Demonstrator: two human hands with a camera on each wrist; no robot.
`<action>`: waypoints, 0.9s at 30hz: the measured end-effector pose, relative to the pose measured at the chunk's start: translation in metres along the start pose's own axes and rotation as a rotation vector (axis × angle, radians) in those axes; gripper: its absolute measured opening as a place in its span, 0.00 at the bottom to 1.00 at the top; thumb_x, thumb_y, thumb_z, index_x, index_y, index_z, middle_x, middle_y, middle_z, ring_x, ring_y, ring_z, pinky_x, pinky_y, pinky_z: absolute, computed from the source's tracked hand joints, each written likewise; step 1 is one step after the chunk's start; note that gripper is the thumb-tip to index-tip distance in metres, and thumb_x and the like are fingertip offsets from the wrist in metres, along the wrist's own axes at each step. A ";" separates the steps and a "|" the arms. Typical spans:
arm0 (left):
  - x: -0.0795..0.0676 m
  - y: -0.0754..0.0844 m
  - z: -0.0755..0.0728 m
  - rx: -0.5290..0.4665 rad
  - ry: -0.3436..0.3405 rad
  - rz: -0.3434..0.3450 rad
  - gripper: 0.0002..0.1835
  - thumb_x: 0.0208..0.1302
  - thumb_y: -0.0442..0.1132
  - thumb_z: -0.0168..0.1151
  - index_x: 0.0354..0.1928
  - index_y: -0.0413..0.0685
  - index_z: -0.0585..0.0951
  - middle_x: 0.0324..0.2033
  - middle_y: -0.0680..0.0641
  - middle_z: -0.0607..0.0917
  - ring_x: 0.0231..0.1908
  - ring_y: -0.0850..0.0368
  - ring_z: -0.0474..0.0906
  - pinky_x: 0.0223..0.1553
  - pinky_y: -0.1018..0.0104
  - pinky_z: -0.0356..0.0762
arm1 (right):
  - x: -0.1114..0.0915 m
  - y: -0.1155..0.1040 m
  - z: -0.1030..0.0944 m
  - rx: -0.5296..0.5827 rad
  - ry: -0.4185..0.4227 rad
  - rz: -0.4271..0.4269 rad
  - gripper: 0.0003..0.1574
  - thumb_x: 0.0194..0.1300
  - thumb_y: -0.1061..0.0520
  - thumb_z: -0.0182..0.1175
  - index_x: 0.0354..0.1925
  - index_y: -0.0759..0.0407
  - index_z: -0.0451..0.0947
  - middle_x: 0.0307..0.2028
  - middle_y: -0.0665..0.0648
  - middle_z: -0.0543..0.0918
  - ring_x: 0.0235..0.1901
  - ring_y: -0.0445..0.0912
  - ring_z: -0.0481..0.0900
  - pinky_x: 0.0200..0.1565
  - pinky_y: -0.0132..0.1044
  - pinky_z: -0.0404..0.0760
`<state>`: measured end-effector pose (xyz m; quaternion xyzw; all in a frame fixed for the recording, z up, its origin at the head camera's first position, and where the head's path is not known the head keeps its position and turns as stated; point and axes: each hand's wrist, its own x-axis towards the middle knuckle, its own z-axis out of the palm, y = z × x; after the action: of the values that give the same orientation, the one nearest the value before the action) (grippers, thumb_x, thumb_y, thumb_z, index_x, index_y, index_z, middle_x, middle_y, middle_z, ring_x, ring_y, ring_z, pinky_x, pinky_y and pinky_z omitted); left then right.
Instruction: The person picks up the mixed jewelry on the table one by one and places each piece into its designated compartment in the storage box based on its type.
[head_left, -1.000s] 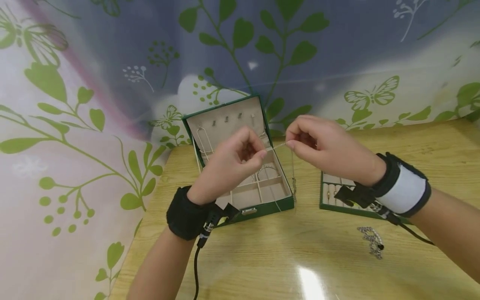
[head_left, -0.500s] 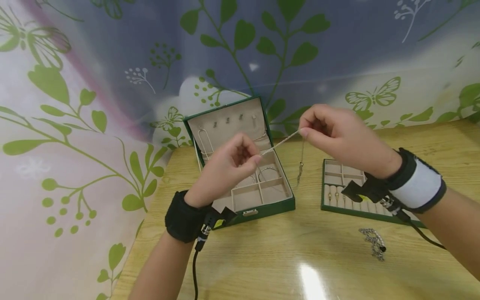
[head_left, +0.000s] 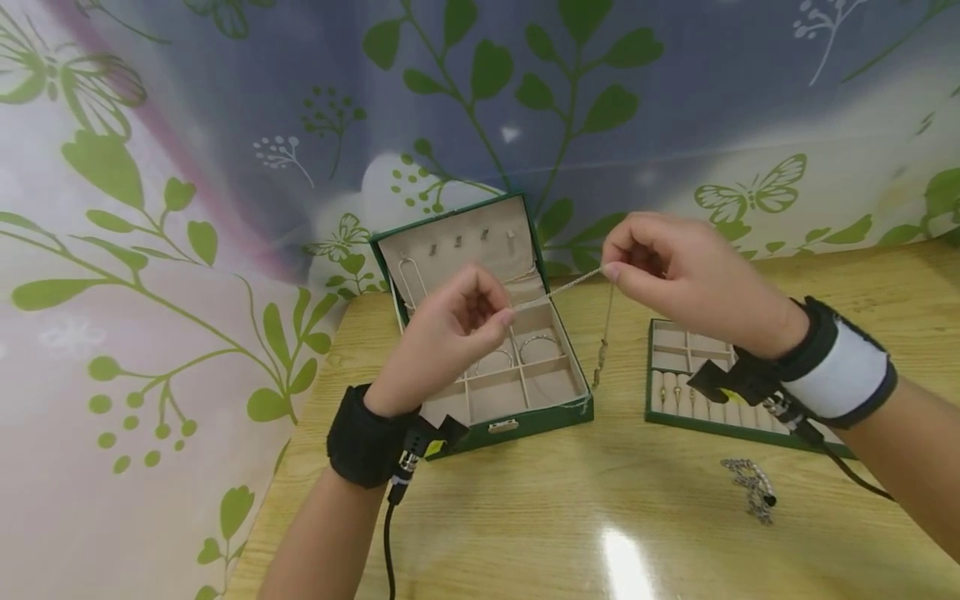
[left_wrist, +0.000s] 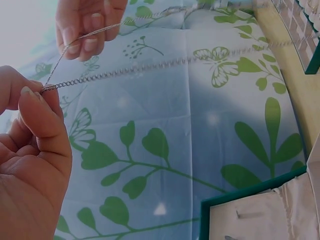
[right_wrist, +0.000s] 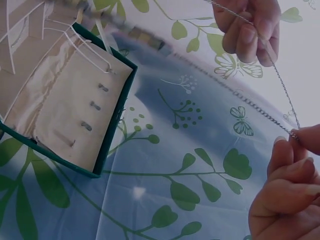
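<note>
Between my hands a thin silver necklace (head_left: pixel 573 284) stretches at a slant. My left hand (head_left: pixel 453 337) pinches the chain between thumb and index finger, above the open green jewelry box (head_left: pixel 553 413). Higher and to the right, my right hand (head_left: pixel 675 275) pinches another part of it with thumb and fingertips. From there one end hangs down, with darker small pieces near its tip, beside the box. A fine strand also falls from the left hand across the box's front right corner. In the left wrist view, two chain lengths (left_wrist: pixel 125 67) run rightward from the hands.
The box lid (head_left: pixel 457 225) has small hooks, and a chain (head_left: pixel 408 275) hangs at its left. Bangles (head_left: pixel 538 348) lie in the box's compartments. At right stands a green tray (head_left: pixel 660 416) with rings in its slots. A silver chain with beads (head_left: pixel 752 490) lies on the wooden table (head_left: pixel 540 517).
My right hand has moved right and slightly up, away from the left hand, so more necklace shows between them. My left hand has shifted slightly left. The hanging end has swung.
</note>
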<state>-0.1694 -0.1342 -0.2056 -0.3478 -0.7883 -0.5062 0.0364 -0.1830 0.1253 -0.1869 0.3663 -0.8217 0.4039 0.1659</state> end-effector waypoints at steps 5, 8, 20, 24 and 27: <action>-0.002 -0.002 -0.001 0.013 0.012 -0.001 0.02 0.65 0.27 0.54 0.38 0.37 0.72 0.35 0.46 0.75 0.29 0.54 0.70 0.31 0.67 0.70 | 0.008 -0.002 0.000 -0.009 -0.011 -0.020 0.04 0.64 0.65 0.56 0.33 0.59 0.74 0.26 0.50 0.72 0.22 0.41 0.66 0.24 0.29 0.65; -0.003 -0.003 -0.003 0.025 0.014 -0.002 0.02 0.65 0.27 0.54 0.38 0.38 0.72 0.35 0.46 0.75 0.29 0.54 0.70 0.31 0.67 0.70 | 0.012 -0.003 0.001 -0.018 -0.019 -0.009 0.03 0.65 0.64 0.56 0.33 0.58 0.74 0.27 0.51 0.73 0.23 0.41 0.67 0.25 0.29 0.66; -0.011 -0.011 -0.010 0.058 0.031 -0.073 0.03 0.66 0.28 0.55 0.40 0.39 0.73 0.35 0.46 0.76 0.30 0.54 0.71 0.32 0.67 0.70 | 0.035 -0.009 0.013 -0.067 -0.086 -0.049 0.03 0.67 0.62 0.55 0.34 0.59 0.75 0.27 0.51 0.74 0.24 0.41 0.68 0.27 0.31 0.67; -0.013 -0.017 -0.014 0.074 0.054 -0.116 0.07 0.67 0.29 0.55 0.45 0.38 0.73 0.38 0.45 0.76 0.33 0.54 0.72 0.35 0.66 0.72 | 0.050 -0.011 0.020 -0.102 -0.119 -0.062 0.03 0.67 0.62 0.55 0.35 0.59 0.75 0.26 0.52 0.73 0.24 0.43 0.67 0.29 0.33 0.66; -0.014 -0.023 -0.017 0.087 0.077 -0.151 0.10 0.67 0.31 0.55 0.49 0.39 0.73 0.38 0.44 0.76 0.35 0.55 0.72 0.37 0.65 0.73 | 0.064 -0.011 0.028 -0.129 -0.142 -0.084 0.03 0.67 0.62 0.55 0.35 0.60 0.76 0.27 0.53 0.73 0.25 0.44 0.67 0.30 0.34 0.66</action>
<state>-0.1772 -0.1615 -0.2208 -0.2656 -0.8316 -0.4859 0.0433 -0.2169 0.0689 -0.1619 0.4167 -0.8396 0.3157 0.1474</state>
